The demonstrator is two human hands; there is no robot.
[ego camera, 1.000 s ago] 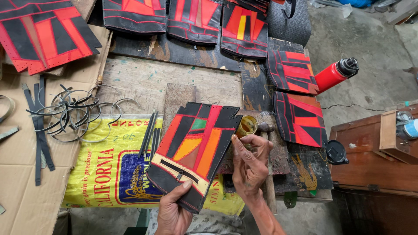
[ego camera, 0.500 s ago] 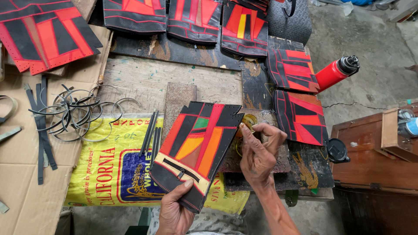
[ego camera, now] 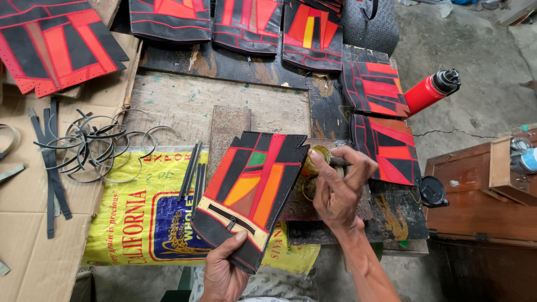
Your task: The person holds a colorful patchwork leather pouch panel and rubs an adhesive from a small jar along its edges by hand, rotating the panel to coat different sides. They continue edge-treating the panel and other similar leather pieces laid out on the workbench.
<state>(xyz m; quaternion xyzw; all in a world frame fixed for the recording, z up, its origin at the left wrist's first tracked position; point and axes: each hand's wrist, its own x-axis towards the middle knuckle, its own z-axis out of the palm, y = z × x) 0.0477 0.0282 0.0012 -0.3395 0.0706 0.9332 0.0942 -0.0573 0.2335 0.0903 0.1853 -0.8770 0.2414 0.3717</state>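
My left hand [ego camera: 222,268] grips the lower edge of a patchwork panel [ego camera: 251,193] in black, red, orange and green, with a zip near its bottom. The panel is tilted up over the workbench. My right hand [ego camera: 340,187] is beside the panel's right edge, its fingers closed around a small brush handle, over a small round tin of yellowish paste [ego camera: 314,162]. The brush tip is hidden by my fingers.
Several more red-and-black panels [ego camera: 386,142] lie along the back and right of the bench. A red bottle [ego camera: 428,92] lies at the right. Metal rings [ego camera: 95,148] and black strips [ego camera: 193,173] sit left, on cardboard and a yellow sack [ego camera: 140,218]. A wooden box [ego camera: 486,196] stands right.
My right hand has moved up and right, from next to the panel's edge to over the small tin. The left hand holds the panel in much the same place.
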